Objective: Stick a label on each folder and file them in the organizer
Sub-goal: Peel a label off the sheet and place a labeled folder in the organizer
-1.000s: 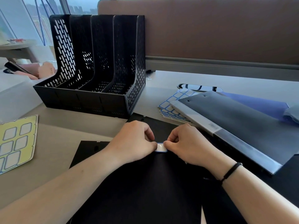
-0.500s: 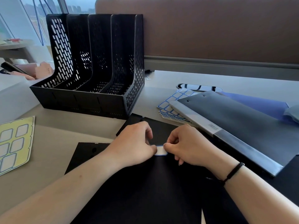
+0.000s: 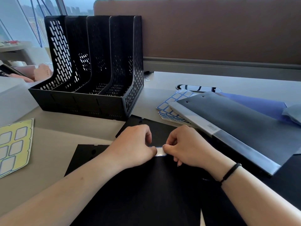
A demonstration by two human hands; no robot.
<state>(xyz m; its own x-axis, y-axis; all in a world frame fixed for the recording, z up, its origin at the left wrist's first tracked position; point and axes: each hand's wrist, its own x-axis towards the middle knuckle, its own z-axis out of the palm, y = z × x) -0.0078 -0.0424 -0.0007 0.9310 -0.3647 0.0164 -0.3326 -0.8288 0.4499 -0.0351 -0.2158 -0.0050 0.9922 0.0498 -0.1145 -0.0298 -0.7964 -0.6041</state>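
On the near part of the pale grey desk (image 3: 53, 144), a flat black plastic folder (image 3: 146, 193) is being kept under both forearms, and a small white rectangular label with a thin blue border (image 3: 160, 151) is being held at its far edge. The label is being pinched from its two short ends: the left hand (image 3: 135, 144) is being kept curled, with its thumb and forefinger closed on the left end, and the right hand (image 3: 187, 145) is being kept curled in the same way on the right end. Only a narrow white strip of the label is being left visible between the two thumbs, which are nearly touching. It cannot be told if the label is already lying flat on the folder. A thin black cord bracelet (image 3: 230, 172) is being worn on the right wrist.

Behind the left hand, a black perforated plastic file organizer with four upright compartments (image 3: 97, 70) is being shown standing on the desk, and nothing can be seen filed in it. To the right, a dark grey folder with a translucent spine strip (image 3: 244, 121) is being shown lying over a stack of white label sheets with blue borders (image 3: 172, 105), and a blue folder (image 3: 260, 105) is being partly covered by it. At the left edge, a yellow backing sheet of labels (image 3: 14, 144) is lying flat, well apart from the hands.
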